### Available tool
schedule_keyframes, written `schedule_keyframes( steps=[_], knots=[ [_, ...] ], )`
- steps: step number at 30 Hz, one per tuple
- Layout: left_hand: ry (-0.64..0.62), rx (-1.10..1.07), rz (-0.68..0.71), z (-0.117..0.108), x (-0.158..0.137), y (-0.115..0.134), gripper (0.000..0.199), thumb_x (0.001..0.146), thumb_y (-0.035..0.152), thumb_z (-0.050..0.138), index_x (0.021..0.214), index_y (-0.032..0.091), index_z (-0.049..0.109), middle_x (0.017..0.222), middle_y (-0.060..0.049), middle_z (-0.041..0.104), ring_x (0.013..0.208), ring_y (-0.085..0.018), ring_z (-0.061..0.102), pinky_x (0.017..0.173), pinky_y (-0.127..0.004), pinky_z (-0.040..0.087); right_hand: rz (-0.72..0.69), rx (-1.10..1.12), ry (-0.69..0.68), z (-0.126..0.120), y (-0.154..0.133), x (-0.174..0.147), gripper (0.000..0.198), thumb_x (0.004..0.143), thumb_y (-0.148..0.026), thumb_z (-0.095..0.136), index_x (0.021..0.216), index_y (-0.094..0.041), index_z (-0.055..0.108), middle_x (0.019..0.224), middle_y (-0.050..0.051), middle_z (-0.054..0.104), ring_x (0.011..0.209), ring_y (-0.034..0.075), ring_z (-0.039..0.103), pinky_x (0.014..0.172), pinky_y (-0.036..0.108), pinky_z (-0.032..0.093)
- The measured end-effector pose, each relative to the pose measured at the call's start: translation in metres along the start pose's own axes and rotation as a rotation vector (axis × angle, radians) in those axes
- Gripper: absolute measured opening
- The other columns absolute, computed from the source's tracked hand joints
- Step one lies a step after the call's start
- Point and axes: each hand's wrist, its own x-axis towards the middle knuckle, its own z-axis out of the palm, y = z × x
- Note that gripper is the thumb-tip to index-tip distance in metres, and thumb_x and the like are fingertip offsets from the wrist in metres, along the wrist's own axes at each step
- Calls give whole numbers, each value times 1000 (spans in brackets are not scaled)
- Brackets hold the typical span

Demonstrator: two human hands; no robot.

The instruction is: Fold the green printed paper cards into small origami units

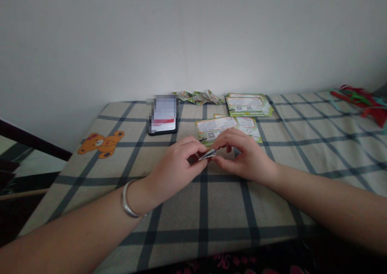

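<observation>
Between my two hands is a small folded piece of paper (208, 154), pale with dark lines, held just above the checked tablecloth. My left hand (181, 159), with a silver bangle at the wrist, pinches its left side between thumb and fingers. On the other side, the curved fingers and thumb of my right hand (242, 155) close on its right end. Right behind the hands lie several printed green-and-white cards (223, 126), partly covered by my fingers. Folded paper pieces (199, 97) in a similar print sit in a row near the wall.
A phone (164, 114) with a lit, blurred screen lies left of the cards. Another card stack (246, 104) is at the back right. An orange bear picture (101, 144) is on the left, and a red and green bundle (363, 102) at the far right. A white wall (193, 36) rises behind.
</observation>
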Motion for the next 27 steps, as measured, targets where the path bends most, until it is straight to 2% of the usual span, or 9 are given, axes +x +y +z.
schedule_keyframes(
  steps=[8, 14, 21, 27],
  knots=[
    [5, 30, -21, 1, 1, 2, 10, 78, 9, 63, 77, 18, 58, 77, 2, 56, 70, -11, 52, 64, -24, 42, -49, -6, -11, 0, -1, 0, 6, 82, -21, 63, 88, -21, 63, 84, 1, 65, 78, 14, 55, 69, 28, 45],
    [5, -3, -52, 1, 1, 3, 9, 77, 11, 64, 79, 18, 59, 79, 1, 59, 70, -12, 54, 64, -24, 45, -57, 18, -24, -1, -3, 1, 8, 84, -27, 65, 87, -21, 62, 83, 1, 66, 78, 14, 56, 70, 29, 45],
    [-6, -21, -33, 0, 1, 1, 7, 81, 13, 64, 79, 18, 60, 76, 2, 59, 71, -11, 56, 64, -24, 44, -76, 41, -22, -2, -4, 3, 5, 87, -20, 62, 82, -21, 62, 80, 0, 68, 80, 14, 59, 76, 30, 46],
    [-26, -24, -33, 1, 1, 0, 9, 81, 16, 67, 87, 19, 62, 83, 1, 62, 75, -13, 58, 67, -25, 45, 42, 83, 34, -2, 0, 0, 6, 85, -22, 64, 80, -19, 64, 76, 1, 65, 71, 13, 56, 63, 26, 45]
  ],
)
